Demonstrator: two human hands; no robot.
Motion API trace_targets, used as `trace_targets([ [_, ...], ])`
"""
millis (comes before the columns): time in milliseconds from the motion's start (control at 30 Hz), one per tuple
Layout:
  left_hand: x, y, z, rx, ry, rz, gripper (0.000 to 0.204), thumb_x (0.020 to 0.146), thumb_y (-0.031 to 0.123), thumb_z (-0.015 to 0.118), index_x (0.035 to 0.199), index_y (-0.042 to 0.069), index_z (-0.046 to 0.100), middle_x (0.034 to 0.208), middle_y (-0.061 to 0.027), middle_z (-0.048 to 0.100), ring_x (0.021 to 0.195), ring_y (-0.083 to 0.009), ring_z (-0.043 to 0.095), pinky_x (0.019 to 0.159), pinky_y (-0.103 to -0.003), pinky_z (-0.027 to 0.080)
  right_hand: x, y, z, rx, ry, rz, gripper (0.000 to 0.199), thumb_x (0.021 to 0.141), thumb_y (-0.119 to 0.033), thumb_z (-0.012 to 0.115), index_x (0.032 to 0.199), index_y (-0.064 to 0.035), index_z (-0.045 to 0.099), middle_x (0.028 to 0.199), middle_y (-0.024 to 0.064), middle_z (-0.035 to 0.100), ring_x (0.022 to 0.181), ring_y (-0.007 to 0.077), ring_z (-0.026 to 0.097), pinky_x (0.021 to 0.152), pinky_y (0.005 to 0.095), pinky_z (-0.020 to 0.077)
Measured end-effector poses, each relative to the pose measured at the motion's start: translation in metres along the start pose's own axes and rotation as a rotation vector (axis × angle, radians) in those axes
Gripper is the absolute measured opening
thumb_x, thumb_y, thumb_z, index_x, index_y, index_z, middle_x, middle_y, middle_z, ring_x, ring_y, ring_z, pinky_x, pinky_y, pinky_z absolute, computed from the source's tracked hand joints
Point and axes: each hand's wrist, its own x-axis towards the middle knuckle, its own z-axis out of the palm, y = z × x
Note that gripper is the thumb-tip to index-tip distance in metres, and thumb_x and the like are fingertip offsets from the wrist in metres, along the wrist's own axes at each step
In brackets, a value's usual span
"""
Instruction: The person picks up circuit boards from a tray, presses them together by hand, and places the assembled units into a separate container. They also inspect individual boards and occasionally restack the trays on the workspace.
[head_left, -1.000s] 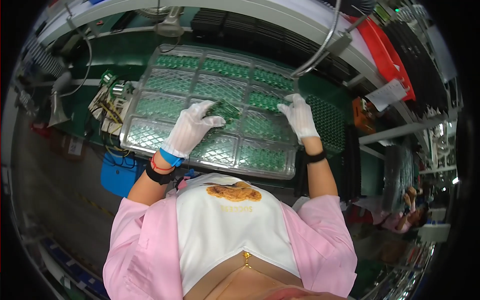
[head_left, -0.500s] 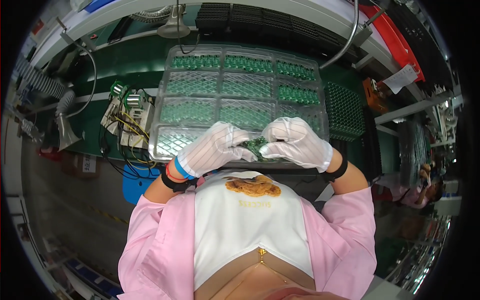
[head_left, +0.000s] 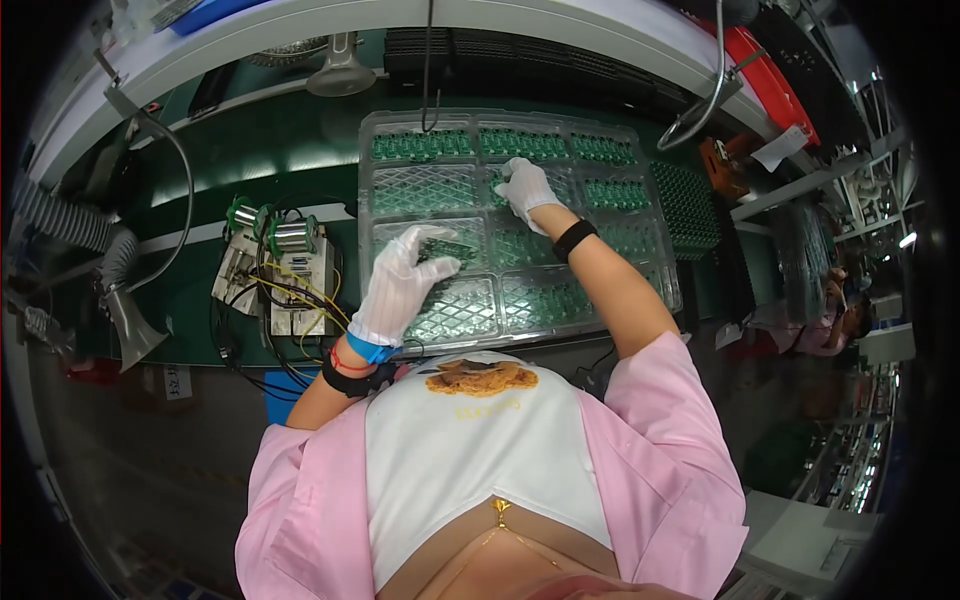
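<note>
A clear plastic compartment tray (head_left: 368,165) lies on the bench in front of me, with rows of small green circuit boards (head_left: 422,145) in several of its compartments. My right hand (head_left: 528,190), in a white striped glove, reaches to the middle compartment of the second row. Its fingers are curled closed on a small green circuit board (head_left: 497,190), mostly hidden by the glove. Over the left side of the tray, my gloved left hand (head_left: 400,285) is open with thumb and fingers apart and nothing held.
Left of the tray stand wire spools (head_left: 293,236) on light-coloured units with tangled cables (head_left: 300,290). A green perforated block (head_left: 688,210) lies to the right. Black racks (head_left: 520,60) line the back. A fume nozzle (head_left: 135,330) hangs at left, and a metal arm (head_left: 708,105) hangs above.
My hands have parted from the board they both held near the tray's front edge. My right hand has moved up to the second row; my left has opened and drawn left.
</note>
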Motion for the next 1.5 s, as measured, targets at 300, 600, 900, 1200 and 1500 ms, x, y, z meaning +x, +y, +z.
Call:
trace_targets([
  [300,-0.016,-0.016,0.004,0.032,0.005,0.025,0.030,0.073,0.008,0.075,0.098,-0.003,0.062,0.100,-0.0149,0.063,0.088,-0.0261,0.062,0.078,-0.035,0.050,-0.025,-0.030,-0.038,0.115,0.023,-0.080,0.038,0.077,-0.020,0.071,0.106,0.0000,0.058,0.105,0.0234,0.062,0.101,0.0393,0.058,0.086,0.0435,0.0468],
  [600,-0.015,0.022,0.023,-0.045,-0.064,-0.093,0.025,0.078,0.017,0.068,0.099,0.004,0.062,0.098,-0.0151,0.062,0.089,-0.0319,0.062,0.076,-0.039,0.049,-0.129,-0.096,-0.092,-0.015,-0.170,-0.907,0.017,0.088,-0.018,0.059,0.080,-0.0034,0.059,0.069,0.0116,0.054,0.067,0.0317,0.056,0.060,0.0380,0.0461],
  [900,-0.007,0.006,0.035,0.127,-0.248,0.571,0.014,0.081,0.018,0.061,0.091,0.009,0.063,0.086,-0.0090,0.060,0.080,-0.0282,0.061,0.066,-0.039,0.048,-0.119,-0.065,-0.111,0.249,-0.438,-0.899,0.005,0.076,-0.007,0.061,0.071,-0.0068,0.058,0.066,0.0104,0.051,0.063,0.0302,0.053,0.055,0.0397,0.0389],
  [1200,-0.005,-0.003,0.028,0.124,-0.259,0.187,0.026,0.075,0.012,0.071,0.099,0.007,0.063,0.091,-0.0124,0.060,0.084,-0.0335,0.060,0.072,-0.040,0.050,-0.017,0.000,-0.052,0.688,-0.202,0.294,0.013,0.083,-0.007,0.065,0.082,-0.0052,0.052,0.071,0.0052,0.054,0.051,0.0131,0.051,0.042,0.0293,0.0419],
  [1500,-0.002,0.013,0.027,0.154,-0.175,-0.208,0.028,0.073,0.013,0.075,0.096,0.003,0.061,0.092,-0.0173,0.061,0.087,-0.0351,0.060,0.077,-0.037,0.049,-0.014,0.005,-0.017,-0.037,-0.023,0.092,0.031,0.076,-0.017,0.074,0.099,-0.0009,0.060,0.092,0.0162,0.065,0.081,0.0211,0.065,0.066,0.0336,0.0512],
])
